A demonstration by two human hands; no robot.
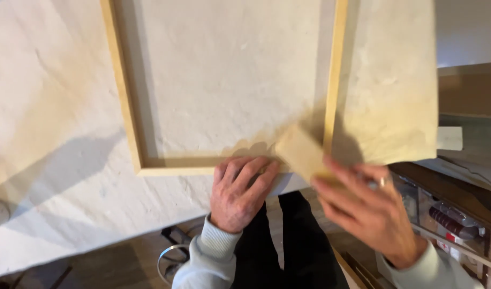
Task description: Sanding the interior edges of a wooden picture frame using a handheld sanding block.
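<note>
Fingers (256,174) of the left hand (240,195) lay spread, pressing the wooden frame (176,170) onto cream paper (69,160); the right hand (371,208) pinched the folded paper corner (301,152). Risk judged: overpulling could tear it.

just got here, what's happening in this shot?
A person is working at a table draped in pale canvas, with a wooden stretcher frame lying on it. The left hand presses flat on the frame's near rail. The right hand pulls the canvas corner up and over the frame's near right corner. The fold is blurred, so how far over it sits is unclear.
</note>
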